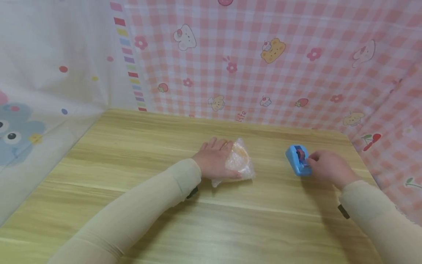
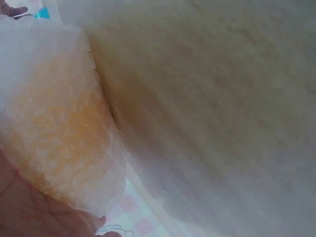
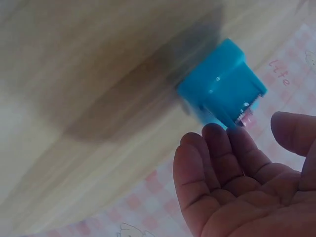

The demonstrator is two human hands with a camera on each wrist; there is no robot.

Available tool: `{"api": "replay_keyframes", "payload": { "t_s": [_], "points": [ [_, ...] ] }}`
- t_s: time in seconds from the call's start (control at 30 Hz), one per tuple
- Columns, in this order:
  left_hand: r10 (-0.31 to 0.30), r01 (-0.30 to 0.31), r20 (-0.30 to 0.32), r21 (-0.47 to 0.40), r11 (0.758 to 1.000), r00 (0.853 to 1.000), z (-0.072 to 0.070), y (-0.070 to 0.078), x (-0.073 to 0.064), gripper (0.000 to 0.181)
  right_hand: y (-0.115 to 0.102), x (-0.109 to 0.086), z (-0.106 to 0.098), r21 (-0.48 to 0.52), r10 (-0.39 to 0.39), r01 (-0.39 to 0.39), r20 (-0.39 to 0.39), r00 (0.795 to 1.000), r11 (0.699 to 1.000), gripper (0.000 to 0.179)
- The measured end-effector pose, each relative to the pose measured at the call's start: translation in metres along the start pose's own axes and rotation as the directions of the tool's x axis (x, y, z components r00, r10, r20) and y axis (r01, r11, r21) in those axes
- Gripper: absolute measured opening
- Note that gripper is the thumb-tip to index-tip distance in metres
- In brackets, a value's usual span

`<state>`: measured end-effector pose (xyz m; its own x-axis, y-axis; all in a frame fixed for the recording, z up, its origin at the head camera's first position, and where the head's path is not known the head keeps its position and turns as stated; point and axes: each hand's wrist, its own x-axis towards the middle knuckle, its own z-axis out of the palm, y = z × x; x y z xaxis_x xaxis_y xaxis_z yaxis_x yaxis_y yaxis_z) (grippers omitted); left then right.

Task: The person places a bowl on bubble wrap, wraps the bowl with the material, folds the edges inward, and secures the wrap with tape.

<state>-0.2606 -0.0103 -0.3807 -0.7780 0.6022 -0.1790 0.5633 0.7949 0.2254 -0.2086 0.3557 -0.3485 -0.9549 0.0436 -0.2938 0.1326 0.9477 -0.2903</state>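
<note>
A yellowish item in bubble wrap (image 1: 242,161) lies on the wooden table. My left hand (image 1: 214,157) rests on its left side with fingers extended and thumb along the near edge. The left wrist view shows the palm (image 2: 34,207) against the bubble wrap (image 2: 59,118). To the right stands a small blue tape dispenser (image 1: 293,161) with a reddish roll. My right hand (image 1: 329,167) is at its right side, fingertips at the cutter end. In the right wrist view, the fingers of my right hand (image 3: 242,187) bend loosely by the dispenser (image 3: 217,84), thumb apart; no tape strip is distinguishable between them.
The wood-grain table (image 1: 204,223) reaches back to a pink checked curtain (image 1: 244,80) with cartoon prints. A pale curtain (image 1: 79,47) hangs on the left. The table's right edge runs close beyond my right hand.
</note>
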Motion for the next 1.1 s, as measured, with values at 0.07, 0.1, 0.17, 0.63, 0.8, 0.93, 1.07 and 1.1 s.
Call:
{"api": "replay_keyframes", "payload": {
  "t_s": [0.07, 0.1, 0.17, 0.63, 0.8, 0.93, 1.07, 1.1],
  "points": [
    [-0.001, 0.001, -0.001, -0.001, 1.000, 1.000, 0.000, 0.000, 0.000, 0.121, 0.002, 0.001, 0.002, -0.002, -0.008, 0.008, 0.013, 1.000, 1.000, 0.054],
    [-0.002, 0.002, -0.001, -0.002, 1.000, 1.000, 0.000, 0.001, 0.000, 0.121, 0.003, 0.001, 0.003, -0.004, -0.014, 0.014, 0.017, 1.000, 1.000, 0.055],
    [-0.004, 0.004, -0.003, -0.004, 1.000, 1.000, 0.000, 0.001, -0.001, 0.121, 0.003, 0.003, 0.005, -0.008, -0.020, 0.020, 0.026, 0.999, 1.000, 0.057],
    [-0.005, 0.005, -0.017, -0.001, 1.000, 1.000, 0.000, 0.001, 0.000, 0.121, 0.001, 0.008, 0.008, 0.010, -0.004, 0.003, 0.051, 0.999, 1.000, 0.061],
    [-0.001, 0.001, -0.023, -0.006, 1.000, 1.000, 0.000, 0.001, 0.000, 0.121, 0.003, 0.009, 0.008, 0.031, 0.050, -0.053, 0.085, 0.995, 0.998, 0.068],
    [-0.002, 0.002, -0.024, -0.005, 1.000, 1.000, 0.000, 0.001, 0.000, 0.121, 0.005, 0.011, 0.006, 0.052, 0.078, -0.085, 0.117, 0.990, 0.995, 0.074],
    [-0.004, 0.004, -0.026, -0.007, 1.000, 1.000, 0.000, 0.001, 0.000, 0.121, 0.005, 0.013, 0.005, 0.065, 0.089, -0.099, 0.141, 0.986, 0.993, 0.078],
    [-0.004, 0.004, -0.027, -0.009, 1.000, 1.000, 0.000, 0.001, -0.001, 0.120, 0.006, 0.014, 0.005, 0.069, 0.091, -0.102, 0.145, 0.985, 0.992, 0.079]
  ]
}}
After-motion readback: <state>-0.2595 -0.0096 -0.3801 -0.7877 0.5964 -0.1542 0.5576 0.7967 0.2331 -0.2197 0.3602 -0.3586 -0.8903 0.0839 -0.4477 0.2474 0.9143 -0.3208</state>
